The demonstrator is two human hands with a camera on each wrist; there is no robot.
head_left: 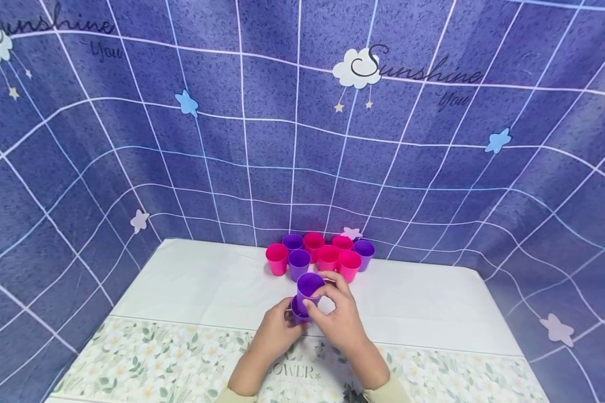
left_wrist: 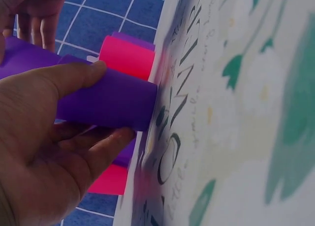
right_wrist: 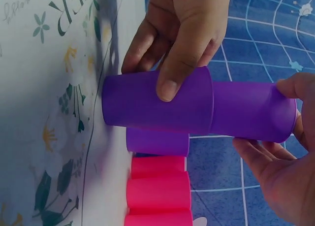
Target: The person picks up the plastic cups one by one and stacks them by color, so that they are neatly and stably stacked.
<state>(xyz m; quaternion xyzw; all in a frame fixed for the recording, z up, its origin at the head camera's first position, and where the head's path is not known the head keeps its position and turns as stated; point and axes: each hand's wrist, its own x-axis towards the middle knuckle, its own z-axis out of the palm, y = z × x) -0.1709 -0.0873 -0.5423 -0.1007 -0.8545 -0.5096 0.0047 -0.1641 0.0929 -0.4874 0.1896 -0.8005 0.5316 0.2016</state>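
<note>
My left hand (head_left: pixel 277 331) grips a purple cup (right_wrist: pixel 147 99) low over the table, its thumb along the side and fingers curled round it. Above it is a second purple cup (head_left: pixel 308 288), mouth upward, which my right hand (head_left: pixel 339 313) holds by its upper part with thumb and fingers. In the right wrist view the upper cup's lower end sits partly inside the rim of the lower cup, the two in line. My right fingers (right_wrist: pixel 256 157) lie against the upper cup's outer wall.
Behind my hands several upright pink cups (head_left: pixel 277 258) and purple cups (head_left: pixel 299 264) stand grouped near the table's back edge. A white cloth with a floral band (head_left: pixel 171 350) covers the table (head_left: pixel 191 285). A blue gridded curtain (head_left: pixel 267 145) hangs behind and at both sides.
</note>
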